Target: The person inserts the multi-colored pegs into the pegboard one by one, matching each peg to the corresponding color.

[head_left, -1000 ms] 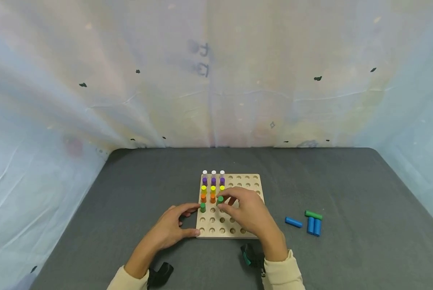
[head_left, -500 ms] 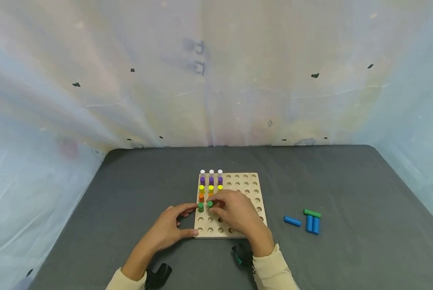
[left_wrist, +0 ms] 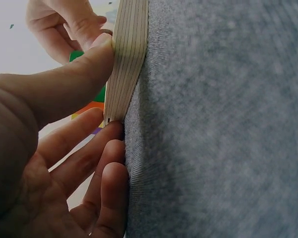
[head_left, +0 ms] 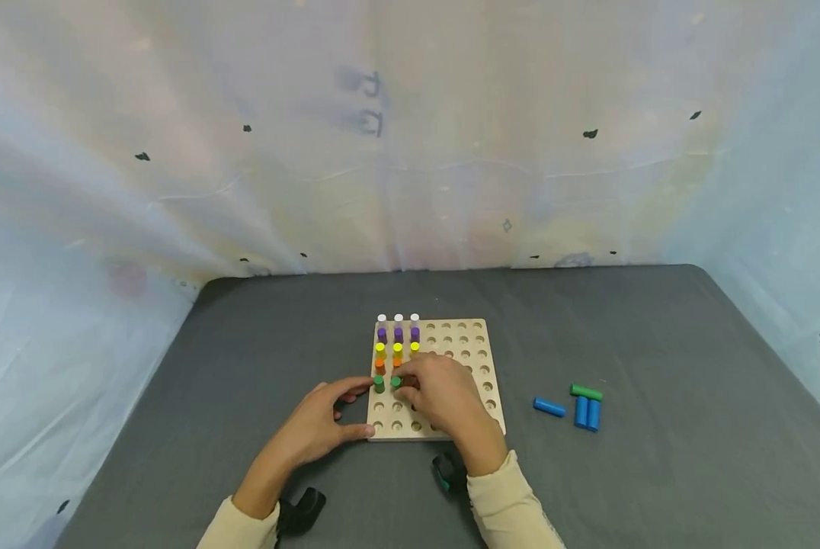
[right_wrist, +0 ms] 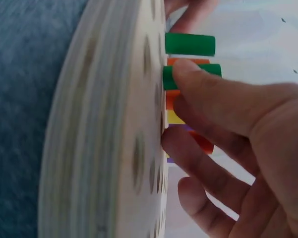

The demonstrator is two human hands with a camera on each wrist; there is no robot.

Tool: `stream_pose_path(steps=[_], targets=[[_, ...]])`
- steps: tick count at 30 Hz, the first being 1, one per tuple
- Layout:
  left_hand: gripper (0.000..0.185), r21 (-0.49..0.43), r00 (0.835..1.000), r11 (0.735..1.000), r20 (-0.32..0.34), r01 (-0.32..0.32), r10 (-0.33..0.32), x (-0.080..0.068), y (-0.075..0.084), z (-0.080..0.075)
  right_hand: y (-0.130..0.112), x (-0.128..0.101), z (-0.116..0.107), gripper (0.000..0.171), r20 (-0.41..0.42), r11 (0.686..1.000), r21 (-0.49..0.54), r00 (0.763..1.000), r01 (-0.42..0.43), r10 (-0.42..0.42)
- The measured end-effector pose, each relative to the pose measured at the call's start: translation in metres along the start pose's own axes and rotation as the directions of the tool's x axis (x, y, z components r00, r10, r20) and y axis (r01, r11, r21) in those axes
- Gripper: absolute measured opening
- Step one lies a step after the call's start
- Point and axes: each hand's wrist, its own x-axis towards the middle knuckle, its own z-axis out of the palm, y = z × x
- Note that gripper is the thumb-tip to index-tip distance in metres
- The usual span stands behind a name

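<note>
At the left, we see the left hand [head_left: 317,427] braced against the near-left edge of the pegboard [head_left: 461,343], thumb on the corner and fingers [left_wrist: 96,168] against the side where board meets the grey tabletop [head_left: 657,343]; this grip appears to keep the board from sliding. The fingers are loosely curled round the board's edge. Moving right, a green peg [head_left: 379,383] stands upright in its hole below rows of orange, yellow, purple and white pegs. Just beside it, the right hand [head_left: 444,400] pinches a second green peg [head_left: 395,382] between thumb and fingers; in the right wrist view this peg [right_wrist: 188,74] sits at its hole, though how deep it sits we cannot tell. Well to the right, three blue pegs [head_left: 581,412] and one spare green peg [head_left: 586,393] lie loose, within reach.
</note>
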Motion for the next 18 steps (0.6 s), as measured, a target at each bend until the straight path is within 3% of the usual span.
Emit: stream_pose_path(steps=[6, 18], targets=[[0.067, -0.006, 1.000, 1.000, 0.000, -0.015, 0.015, -0.001, -0.001, 0.001, -0.005, 0.001, 0.002, 0.022, 0.010, 0.998, -0.035, 0.999, -0.051, 0.051], [0.066, 0.013, 0.999, 0.999, -0.016, -0.037, 0.037, 0.000, -0.001, 0.003, 0.004, -0.015, -0.012, 0.037, 0.081, 0.999, 0.051, 0.997, -0.015, 0.010]])
